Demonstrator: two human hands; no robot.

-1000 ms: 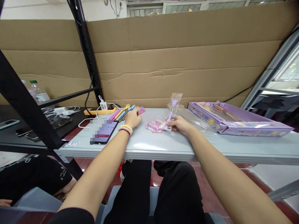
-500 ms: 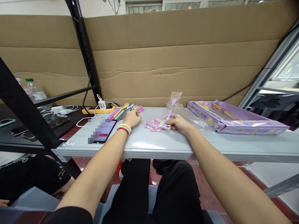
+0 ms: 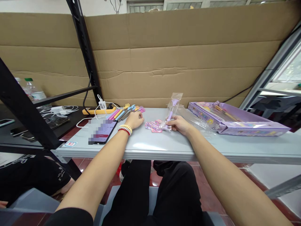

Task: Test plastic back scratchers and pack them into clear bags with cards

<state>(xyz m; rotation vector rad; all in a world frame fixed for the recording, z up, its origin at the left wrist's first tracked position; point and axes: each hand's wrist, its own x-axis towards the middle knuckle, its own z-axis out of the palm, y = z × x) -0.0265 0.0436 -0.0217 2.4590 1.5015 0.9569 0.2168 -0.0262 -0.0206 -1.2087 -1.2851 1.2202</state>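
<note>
My right hand pinches a clear plastic sleeve with a purple hand-topped pen inside. The pen stands nearly upright, its hand-shaped end at the top. Small pink printed packets lie on the table just left of that hand. My left hand rests with curled fingers at the right side of a row of colourful pens, which also have little hand-shaped ends. Its fingertips are mostly hidden, so anything in them cannot be made out.
A phone lies left of my left wrist, before a yellow power strip with a white charger. Clear plastic wrapping and an open purple box are on the right. A black shelf post and cardboard bound the table.
My left hand has shifted slightly to the right beside the row of pens. My right hand and the sleeved purple pen have hardly moved.
</note>
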